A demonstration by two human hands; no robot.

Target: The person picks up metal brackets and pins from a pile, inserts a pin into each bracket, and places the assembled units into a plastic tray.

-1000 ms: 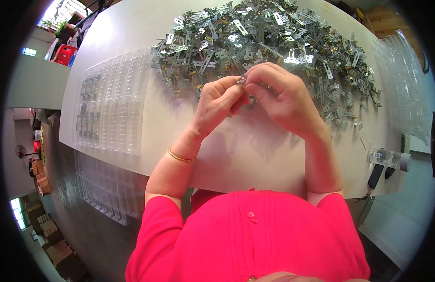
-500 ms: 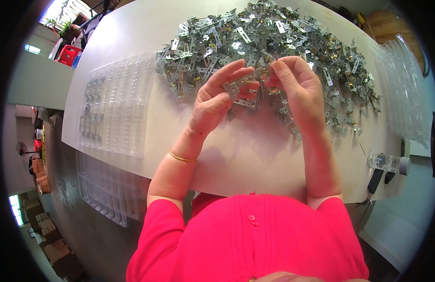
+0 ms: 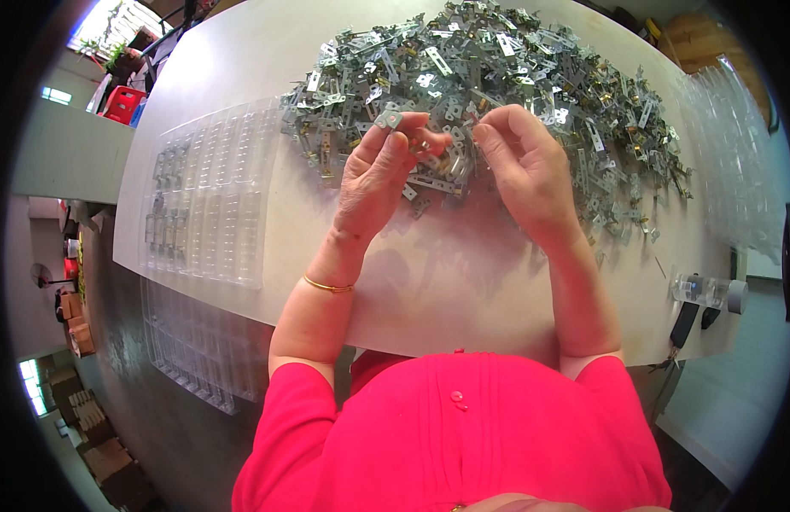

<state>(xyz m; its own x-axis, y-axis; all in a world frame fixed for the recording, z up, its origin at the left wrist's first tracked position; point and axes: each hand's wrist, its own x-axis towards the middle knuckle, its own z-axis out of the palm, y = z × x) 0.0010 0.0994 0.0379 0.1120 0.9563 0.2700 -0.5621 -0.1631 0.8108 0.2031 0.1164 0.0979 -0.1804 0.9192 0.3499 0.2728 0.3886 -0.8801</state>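
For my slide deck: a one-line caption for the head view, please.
Left hand and right hand pick small metal parts from a pile on a white table.

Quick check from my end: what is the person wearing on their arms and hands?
Both hands are bare, with no gloves. The left hand has a thin gold bangle round its wrist; the right hand and its wrist show nothing worn. Short bright pink sleeves end near the elbows, leaving the forearms uncovered.
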